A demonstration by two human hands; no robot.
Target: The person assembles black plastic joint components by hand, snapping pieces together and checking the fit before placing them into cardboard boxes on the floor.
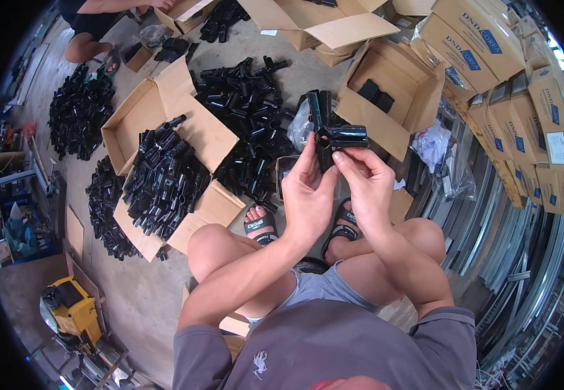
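Observation:
In front of me, above my feet, I hold up a glossy black pipe connector (349, 136) with tubular arms that branch at angles. My left hand (308, 196) grips its lower left side between thumb and fingers. On the other side, my right hand (368, 184) pinches it near the joint, fingers curled behind the sideways arm. Part of the lower arm is hidden by my thumbs. Just beyond my hands lies a loose pile of similar black connectors (246, 110) on the floor.
To the left, an open cardboard box (135, 123) has black connectors (165, 175) heaped on its flaps. Another open box (418, 97) stands front right, near stacked cartons (470, 45) and metal profiles (490, 240). A yellow machine (77, 309) sits lower left. Another person's leg (87, 49) shows far left.

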